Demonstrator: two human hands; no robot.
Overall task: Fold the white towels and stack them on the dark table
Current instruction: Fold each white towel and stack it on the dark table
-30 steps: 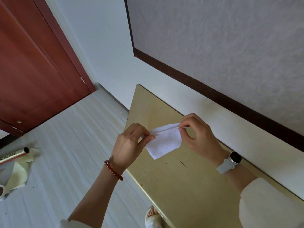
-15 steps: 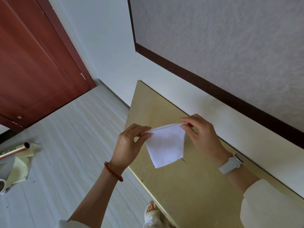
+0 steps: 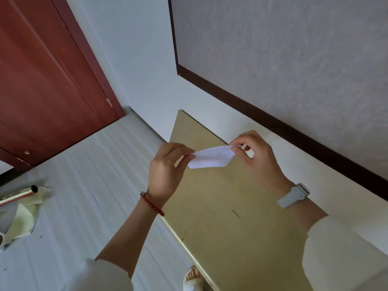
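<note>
White towel (image 3: 212,158), pretty small, sits right in the middle of the frame, held up in the air between both hands above the table (image 3: 237,227). It looks folded over already, kind of a flat band with a slanted lower right corner, and it isn't touching the tabletop as far as I can see.

Left hand (image 3: 165,171) pinches the left end of the towel between thumb and fingertips, back of the hand facing the camera, red bead bracelet (image 3: 152,203) on the wrist. Right hand (image 3: 256,158) pinches the right end the same way, fingers curled in around the top edge, with a pale grey-blue watch (image 3: 294,195) on that wrist. Both arms come in from the bottom of the frame in light sleeves.

Funny thing, the table looks more yellowish-tan than dark here, with a few small marks and a scratch on it. It runs from center frame down to the lower right, pushed against the white wall (image 3: 142,59). Upper right has a big grey textured panel (image 3: 283,59) with a dark brown frame.

Upper left is a reddish-brown wooden door (image 3: 42,80). Pale striped floor (image 3: 84,196) fills the lower left, and at the far left edge there's a metal tube (image 3: 19,195) lying on some pale yellow cloth or paper (image 3: 21,219). One foot in a white sandal (image 3: 193,280) pokes in at the bottom center, just beside the table edge.
</note>
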